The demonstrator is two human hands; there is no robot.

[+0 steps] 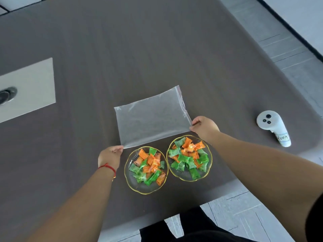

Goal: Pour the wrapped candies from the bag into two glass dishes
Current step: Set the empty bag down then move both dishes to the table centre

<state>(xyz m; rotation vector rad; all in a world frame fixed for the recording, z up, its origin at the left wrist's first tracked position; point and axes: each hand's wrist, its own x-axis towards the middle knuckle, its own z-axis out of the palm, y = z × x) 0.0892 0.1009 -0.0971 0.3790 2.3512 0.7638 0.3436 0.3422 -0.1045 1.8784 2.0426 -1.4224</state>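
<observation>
A clear plastic zip bag (152,117) lies flat on the dark table, with nothing visible inside it. My left hand (110,155) pinches its near left corner and my right hand (203,127) pinches its near right corner. Just in front of the bag stand two gold-rimmed glass dishes. The left dish (138,186) and the right dish (181,176) each hold a heap of green and orange wrapped candies (149,164). The dishes sit side by side, nearly touching, between my forearms.
A white handheld controller (272,128) with a label lies at the right, near the table's rounded corner. A pale panel with a dark fitting (29,86) is set into the table at the left. The table's front edge (174,215) runs just below the dishes.
</observation>
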